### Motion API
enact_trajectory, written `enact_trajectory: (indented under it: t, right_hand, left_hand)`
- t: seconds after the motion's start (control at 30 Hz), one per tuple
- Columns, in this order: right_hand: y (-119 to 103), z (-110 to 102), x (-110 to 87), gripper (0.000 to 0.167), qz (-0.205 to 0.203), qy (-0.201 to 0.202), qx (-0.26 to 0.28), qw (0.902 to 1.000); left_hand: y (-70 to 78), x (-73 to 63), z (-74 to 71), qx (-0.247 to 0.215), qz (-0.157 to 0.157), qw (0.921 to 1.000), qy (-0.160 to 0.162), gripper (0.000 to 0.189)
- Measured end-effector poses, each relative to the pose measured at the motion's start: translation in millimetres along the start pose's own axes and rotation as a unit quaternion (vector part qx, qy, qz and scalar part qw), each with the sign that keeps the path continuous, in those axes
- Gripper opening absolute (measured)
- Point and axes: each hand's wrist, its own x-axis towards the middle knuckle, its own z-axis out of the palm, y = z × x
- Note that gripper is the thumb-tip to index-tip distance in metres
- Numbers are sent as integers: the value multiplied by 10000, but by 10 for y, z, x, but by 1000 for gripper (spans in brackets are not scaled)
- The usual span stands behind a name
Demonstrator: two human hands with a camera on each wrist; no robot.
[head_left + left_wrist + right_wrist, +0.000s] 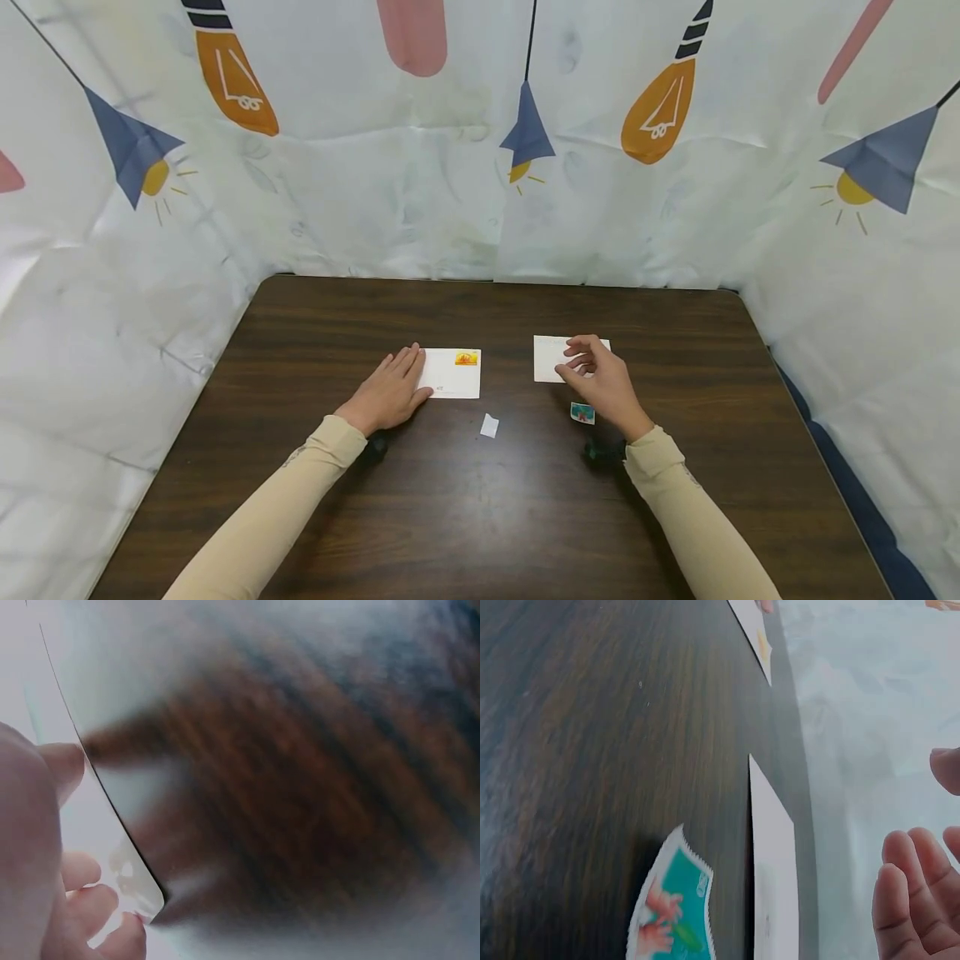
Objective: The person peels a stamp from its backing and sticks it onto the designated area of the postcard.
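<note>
- While my left hand (386, 396) lies flat on the left part of a white rectangular paper card or envelope (450, 383), its fingers straight and its thumb near the lower edge, it pinches nothing.
- My right hand (603, 385) is raised by a second white rectangular paper piece (549, 358), covering part of it from the head view; thumb and bent fingers are apart, with nothing visible between them.
- Just beside that second piece, on the side nearer me, a small teal paper stamp with scalloped white edges (582, 413) lies on the dark brown wood-grain worktop (487, 517).
- I judge the teal stamp to be almost weightless, thin and easily creased. It looks bowed in the right wrist view, so a lifted edge should suit a light fingertip pinch; a hard squeeze could fold it.
- Both white pieces look light, flat and fairly stiff. They could slide on the smooth worktop, so I would steady them with a flat palm or take them by an edge.
- An orange-and-yellow stamp (467, 359) sits at the left piece's upper right corner, and a small blank white paper scrap (489, 426) lies below it, apart from both pieces.
</note>
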Motion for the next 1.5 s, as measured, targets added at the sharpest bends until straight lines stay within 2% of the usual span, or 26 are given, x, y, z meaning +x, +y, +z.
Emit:
enact_trajectory:
  t: [0.27, 0.47, 0.83, 1.0, 1.27, 1.5]
  right_hand:
    - [107, -110, -96, 45, 62, 71, -1, 10000]
    - [217, -186, -144, 40, 217, 12, -151, 9997]
    - [338, -301, -254, 34, 353, -326, -527, 9975]
    - [377, -324, -302, 29, 461, -566, -719, 9947]
    - [405, -330, -386, 27, 732, -729, -977, 9898]
    - [367, -316, -467, 29, 955, -709, -1139, 9863]
  left_hand:
    - [7, 25, -10, 68, 65, 9999, 135, 73]
    - [47, 106, -62, 160, 150, 9994, 267, 74]
    - [273, 307, -228, 179, 340, 9988, 293, 76]
    - [363, 384, -235, 200, 455, 9985, 248, 74]
    - [475, 511, -239, 327, 597, 9976, 157, 74]
    - [588, 602, -217, 359, 765, 9962, 217, 74]
